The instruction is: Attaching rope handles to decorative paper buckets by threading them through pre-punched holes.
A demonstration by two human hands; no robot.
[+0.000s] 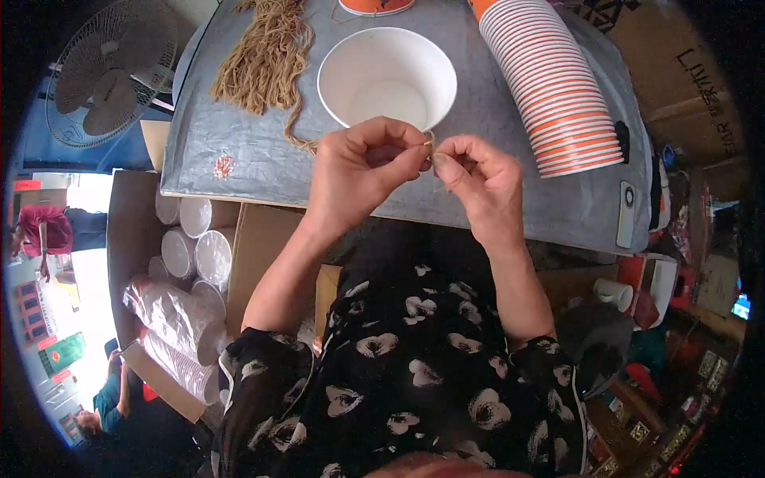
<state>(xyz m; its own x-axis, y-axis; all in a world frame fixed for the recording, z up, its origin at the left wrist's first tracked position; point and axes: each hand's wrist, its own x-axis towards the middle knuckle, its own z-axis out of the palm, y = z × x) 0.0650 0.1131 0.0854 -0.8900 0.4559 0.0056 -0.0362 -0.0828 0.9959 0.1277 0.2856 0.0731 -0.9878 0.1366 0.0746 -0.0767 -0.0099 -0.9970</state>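
Note:
Both hands meet at the near side of a white paper tub, which stands upright with its open mouth toward me. My left hand pinches a thin piece of brown twine between thumb and fingers. Closed from the other side, my right hand grips the same twine; its tips are almost touching the left ones. Whether a knot is there is too small to tell. A loose bundle of brown cords lies to the left of the tub, and one strand trails toward my left wrist.
A long stack of orange-and-white tubs lies on the grey table at right. Another orange tub is at the far edge. Left are a fan and a cardboard box of wrapped tubs. Two people appear farther left.

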